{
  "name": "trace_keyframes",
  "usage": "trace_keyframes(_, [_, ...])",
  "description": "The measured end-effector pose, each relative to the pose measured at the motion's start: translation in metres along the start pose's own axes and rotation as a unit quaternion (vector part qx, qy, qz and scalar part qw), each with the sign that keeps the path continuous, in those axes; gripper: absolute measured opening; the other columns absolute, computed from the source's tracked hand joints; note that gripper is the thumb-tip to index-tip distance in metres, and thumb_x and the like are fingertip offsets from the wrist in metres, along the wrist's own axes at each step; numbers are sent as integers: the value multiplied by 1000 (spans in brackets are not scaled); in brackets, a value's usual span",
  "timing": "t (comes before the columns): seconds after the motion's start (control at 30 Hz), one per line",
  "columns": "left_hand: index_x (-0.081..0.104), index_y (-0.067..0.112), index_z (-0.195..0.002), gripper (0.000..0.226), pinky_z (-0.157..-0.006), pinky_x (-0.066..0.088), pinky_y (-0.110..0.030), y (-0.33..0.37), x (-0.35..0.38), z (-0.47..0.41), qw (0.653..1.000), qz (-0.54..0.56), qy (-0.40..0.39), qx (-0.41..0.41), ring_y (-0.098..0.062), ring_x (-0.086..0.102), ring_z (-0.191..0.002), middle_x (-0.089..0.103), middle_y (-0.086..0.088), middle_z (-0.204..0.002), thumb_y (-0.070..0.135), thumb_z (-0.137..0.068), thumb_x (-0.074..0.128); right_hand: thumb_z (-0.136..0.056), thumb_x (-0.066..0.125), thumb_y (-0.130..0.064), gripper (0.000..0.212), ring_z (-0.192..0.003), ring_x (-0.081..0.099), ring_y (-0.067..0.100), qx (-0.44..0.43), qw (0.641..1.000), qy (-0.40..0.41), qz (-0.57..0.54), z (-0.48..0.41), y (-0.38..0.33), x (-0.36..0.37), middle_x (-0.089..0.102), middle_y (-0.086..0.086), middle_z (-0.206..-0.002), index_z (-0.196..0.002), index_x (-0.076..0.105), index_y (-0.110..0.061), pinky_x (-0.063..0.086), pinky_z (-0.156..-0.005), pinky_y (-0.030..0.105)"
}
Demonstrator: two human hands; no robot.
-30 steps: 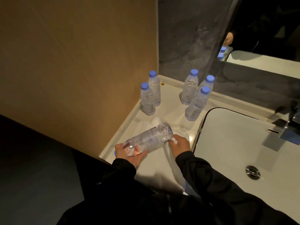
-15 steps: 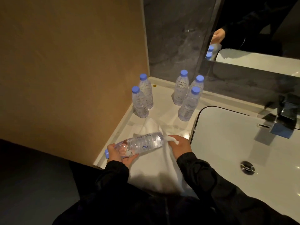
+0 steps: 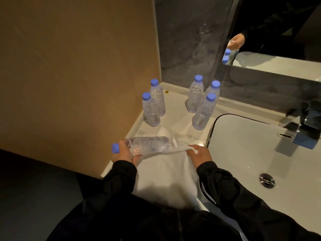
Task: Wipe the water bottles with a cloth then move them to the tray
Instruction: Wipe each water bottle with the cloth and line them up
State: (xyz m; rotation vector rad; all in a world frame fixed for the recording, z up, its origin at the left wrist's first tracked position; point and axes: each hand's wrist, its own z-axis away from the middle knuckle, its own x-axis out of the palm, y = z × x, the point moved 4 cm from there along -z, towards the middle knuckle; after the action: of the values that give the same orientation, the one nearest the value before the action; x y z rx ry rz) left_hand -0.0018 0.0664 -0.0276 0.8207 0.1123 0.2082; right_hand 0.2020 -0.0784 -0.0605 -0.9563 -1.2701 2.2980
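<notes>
head view: bottle [image 3: 149,144] lies sideways over the table [image 3: 178,119], long axis left-right, cap at the left.
left hand [image 3: 122,153]: fingers curled round its neck end.
right hand [image 3: 199,156]: fingers pinch the cloth [image 3: 166,176] just beside the bottle's base; likely the wiping hand.

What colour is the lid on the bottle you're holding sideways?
Blue. The cap shows clearly in the head view, sticking out past the left hand.
</notes>
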Motion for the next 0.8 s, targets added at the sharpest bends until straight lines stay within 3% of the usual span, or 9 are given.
trace_keyframes(0.1, [56,15,-70,15,-66,51,-32,31,11,-5,993,-29,22,112,-24,59,-69,61,-5,-74,20,-85,58,-91,47,-12,25,-106,57,38,36,990,56,123,-6,14,-8,67,18,-109,-105,67,-7,40,-88,30])
trace_keyframes(0.17, [64,10,-83,6,-77,51,-32,47,17,-17,982,-56,14,180,-22,59,-76,62,-5,-81,14,-85,60,-91,44,-12,28,-107,56,38,32,981,56,185,-7,16,-7,66,18,-110,-110,64,-10,42,-88,31])
trace_keyframes(0.23, [67,6,-103,19,-87,49,-30,59,25,-26,970,-92,-3,225,-20,58,-87,62,-5,-93,9,-85,62,-90,43,-11,32,-108,56,36,12,969,38,242,-11,19,-2,64,16,-115,-118,57,-11,43,-89,33])
trace_keyframes(0.3, [66,4,-110,25,-88,47,-28,66,34,-30,962,-112,-14,248,-19,58,-91,62,-5,-98,7,-86,62,-85,48,-7,39,-116,53,34,-27,948,3,316,-14,14,6,58,17,-126,-124,51,-9,43,-94,35])
trace_keyframes(0.43, [66,3,-109,26,-93,51,-35,65,53,-41,953,-150,-48,260,-22,60,-91,63,-8,-99,8,-83,66,-53,83,-16,57,-112,58,45,-145,827,-8,543,-29,1,24,60,29,-120,-108,66,-12,49,-93,54])
trace_keyframes(0.47, [66,3,-109,28,-95,51,-37,63,57,-43,948,-168,-56,264,-23,61,-92,64,-9,-99,10,-82,67,-64,78,-23,56,-121,50,46,-163,803,-67,570,-30,2,33,53,31,-129,-116,61,-14,39,-100,59])
trace_keyframes(0.57, [67,3,-107,28,-94,52,-40,59,68,-49,941,-185,-64,277,-24,62,-90,65,-10,-97,12,-81,69,-92,40,-42,61,-144,6,38,-226,752,-204,584,-34,22,62,8,18,-157,-145,17,-25,2,-114,58])
trace_keyframes(0.67, [67,3,-104,24,-90,51,-36,67,77,-55,938,-191,-56,284,-22,59,-86,64,-8,-92,13,-82,67,-91,28,-58,68,-145,-9,34,-192,753,-224,588,-45,32,73,-8,8,-159,-146,-3,-33,-4,-113,58])
trace_keyframes(0.8, [65,-2,-104,23,-81,47,-28,75,82,-57,928,-203,-69,306,-21,58,-83,62,-8,-91,8,-84,66,-90,24,-59,66,-146,-7,31,-150,788,-219,555,-56,32,77,-10,5,-159,-146,-4,-37,2,-114,58])
